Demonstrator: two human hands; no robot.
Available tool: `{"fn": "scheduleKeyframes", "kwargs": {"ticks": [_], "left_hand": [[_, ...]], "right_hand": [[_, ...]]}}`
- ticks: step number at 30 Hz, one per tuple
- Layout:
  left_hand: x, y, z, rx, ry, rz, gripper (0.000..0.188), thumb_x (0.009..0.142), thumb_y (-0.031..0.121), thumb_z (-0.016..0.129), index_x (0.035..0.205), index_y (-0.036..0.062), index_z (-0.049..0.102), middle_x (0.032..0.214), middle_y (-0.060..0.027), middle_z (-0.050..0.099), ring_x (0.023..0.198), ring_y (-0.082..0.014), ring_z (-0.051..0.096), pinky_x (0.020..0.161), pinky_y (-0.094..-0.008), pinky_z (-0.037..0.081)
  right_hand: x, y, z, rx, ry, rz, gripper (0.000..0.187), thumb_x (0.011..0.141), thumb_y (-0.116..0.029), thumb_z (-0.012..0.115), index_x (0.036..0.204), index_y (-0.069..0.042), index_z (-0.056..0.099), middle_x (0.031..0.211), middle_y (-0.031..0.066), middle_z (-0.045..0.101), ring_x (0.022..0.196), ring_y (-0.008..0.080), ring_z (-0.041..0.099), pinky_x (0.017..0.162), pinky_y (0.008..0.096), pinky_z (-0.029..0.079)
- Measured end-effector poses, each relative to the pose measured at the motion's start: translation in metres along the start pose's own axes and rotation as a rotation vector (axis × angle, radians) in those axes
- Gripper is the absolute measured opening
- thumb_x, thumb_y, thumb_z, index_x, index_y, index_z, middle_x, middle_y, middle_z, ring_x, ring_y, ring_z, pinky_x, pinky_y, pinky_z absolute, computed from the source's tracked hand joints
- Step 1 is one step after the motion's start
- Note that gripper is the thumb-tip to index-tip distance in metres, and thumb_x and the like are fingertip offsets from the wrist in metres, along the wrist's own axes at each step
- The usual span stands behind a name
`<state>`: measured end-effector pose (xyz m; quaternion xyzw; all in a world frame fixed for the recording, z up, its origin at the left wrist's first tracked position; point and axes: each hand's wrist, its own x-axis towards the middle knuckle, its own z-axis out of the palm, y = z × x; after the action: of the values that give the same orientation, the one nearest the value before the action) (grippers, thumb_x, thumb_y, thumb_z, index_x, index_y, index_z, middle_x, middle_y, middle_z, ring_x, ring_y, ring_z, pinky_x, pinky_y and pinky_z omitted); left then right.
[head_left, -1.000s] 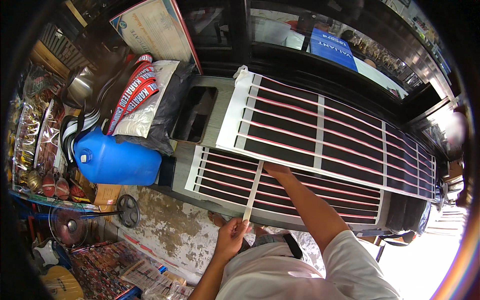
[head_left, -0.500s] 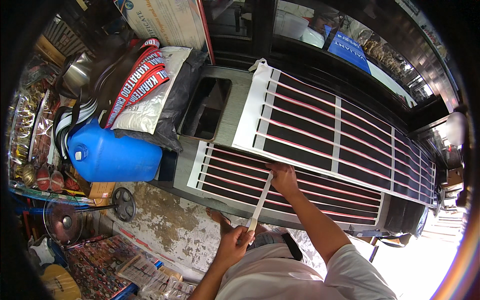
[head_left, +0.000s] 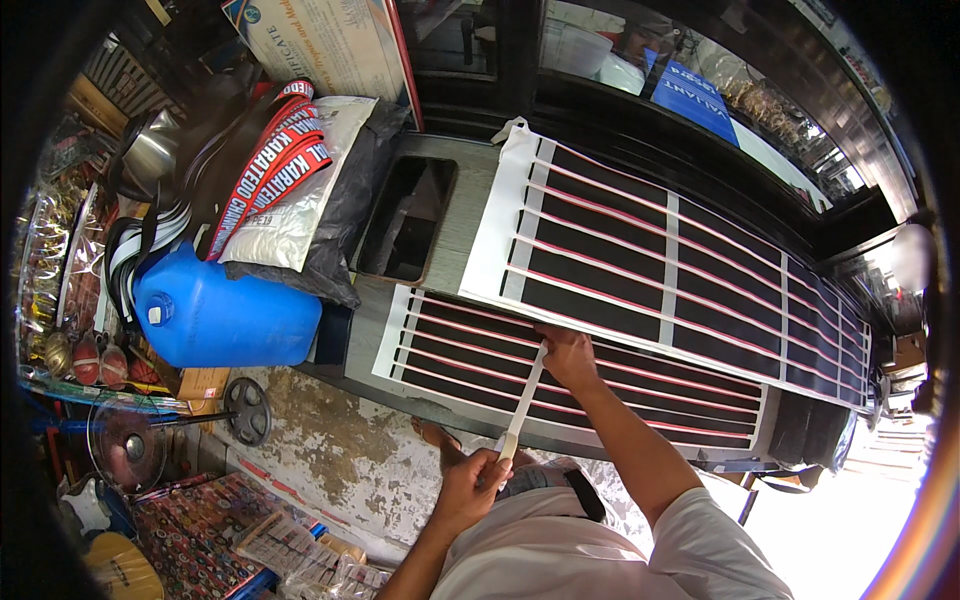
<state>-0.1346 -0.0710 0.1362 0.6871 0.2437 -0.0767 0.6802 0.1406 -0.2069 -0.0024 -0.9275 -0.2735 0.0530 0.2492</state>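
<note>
Bench: grey top, carries both striped sheets. Treat as base; don't lean on it or shift it.

Upper sheet: black w/ red-edged pale stripes, overlaps far side of lower sheet. Lift or clear its near edge if it snags; don't crease. Its pale cross-band makes a good ref. for direction, approx. only, as view is curved.

Lower sheet: exposed on near side. Should lie flat, no ripples, esp. under the work line.

R hand: at far end of strip, next to upper sheet's edge. Fingers touch strip; pinch vs. press can't be told. Rec.: firm, even contact, no sideways drag.

L hand: closed, gripping near end of strip, off near edge of bench. Rec.: light, steady tension; avoid twist.

Strip: narrow, pale, stretched btwn hands across lower sheet's stripes. Appears straight. Best practice: align 1st, then press from far end toward near end, checking for slack/bubbles.
</note>
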Motion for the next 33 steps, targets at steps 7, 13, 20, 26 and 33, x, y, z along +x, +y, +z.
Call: {"fn": "scheduleKeyframes", "kwargs": {"ticks": [7,13,20,26,33], "left_hand": [[-0.001,-0.004,-0.001,0.062,-0.058,-0.069,0.027,0.115,0.023,0.068,0.117,-0.0038,0.070,0.100,-0.0089,0.078,0.098,-0.0135,0.078,0.086,-0.0302,0.060],[0.002,0.002,0.002,0.029,-0.040,-0.074,0.028,0.115,0.025,0.068,0.116,-0.0027,0.071,0.098,-0.0077,0.079,0.097,-0.0121,0.077,0.084,-0.0283,0.059],[0.003,0.002,0.001,0.029,-0.045,-0.091,0.030,0.115,0.027,0.068,0.115,-0.0023,0.072,0.097,-0.0072,0.079,0.095,-0.0110,0.077,0.083,-0.0277,0.058],[0.003,0.006,0.001,0.019,-0.061,-0.102,0.029,0.114,0.026,0.069,0.115,-0.0028,0.071,0.097,-0.0080,0.080,0.095,-0.0111,0.077,0.084,-0.0276,0.059],[-0.009,-0.007,-0.005,-0.007,0.001,-0.105,0.026,0.114,0.024,0.069,0.117,-0.0021,0.070,0.104,-0.0089,0.080,0.097,-0.0131,0.076,0.088,-0.0286,0.058]], "right_hand": [[0.002,0.008,0.002,-0.005,0.058,-0.051,0.023,0.083,-0.006,0.075,0.106,-0.005,0.078,0.092,0.0188,0.077,0.085,0.0444,0.076,0.079,0.0521,0.063],[0.009,0.016,0.016,-0.071,0.044,-0.078,0.023,0.081,-0.012,0.077,0.102,-0.004,0.076,0.095,0.0208,0.076,0.088,0.0482,0.075,0.079,0.0562,0.063],[0.007,0.014,0.016,-0.055,0.089,-0.079,0.027,0.080,-0.012,0.077,0.105,-0.004,0.076,0.099,0.0227,0.075,0.093,0.0511,0.074,0.081,0.0596,0.062],[0.004,0.010,0.010,-0.041,0.063,-0.066,0.027,0.080,-0.008,0.075,0.106,-0.004,0.076,0.097,0.0224,0.075,0.093,0.0501,0.074,0.080,0.0583,0.062],[0.012,0.003,0.026,-0.068,0.110,-0.168,0.032,0.084,-0.012,0.078,0.116,-0.006,0.075,0.107,0.0191,0.078,0.101,0.0427,0.076,0.089,0.0511,0.063]]}}
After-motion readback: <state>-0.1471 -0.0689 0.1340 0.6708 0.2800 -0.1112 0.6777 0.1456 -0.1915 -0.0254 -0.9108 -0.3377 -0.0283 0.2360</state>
